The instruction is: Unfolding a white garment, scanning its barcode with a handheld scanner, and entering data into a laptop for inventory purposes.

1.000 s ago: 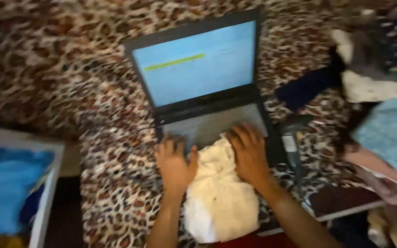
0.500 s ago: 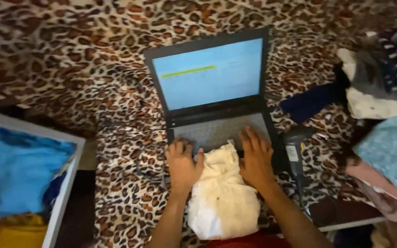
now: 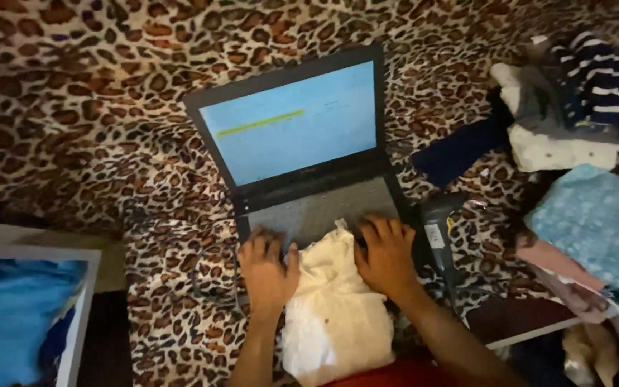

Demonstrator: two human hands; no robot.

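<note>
An open dark laptop (image 3: 291,136) with a lit pale blue screen sits on a leopard-print bedspread (image 3: 73,107). My left hand (image 3: 266,269) rests with fingers spread on the left of the keyboard. My right hand (image 3: 386,254) lies on the keyboard's right side, fingers curled on the keys. Between my wrists a crumpled cream-white garment (image 3: 334,308) lies over the laptop's front edge and my lap. Neither hand grips anything.
A handheld barcode scanner (image 3: 438,229) lies just right of the laptop. A pile of folded clothes (image 3: 582,122) sits at the right, including a striped top and a light blue dotted piece (image 3: 596,222). A white bin with blue cloth (image 3: 16,315) stands at the lower left.
The view has shifted, so the laptop and hands appear further left and lower. Both hands stay on the keyboard with small finger movements; the right fingers are more curled.
</note>
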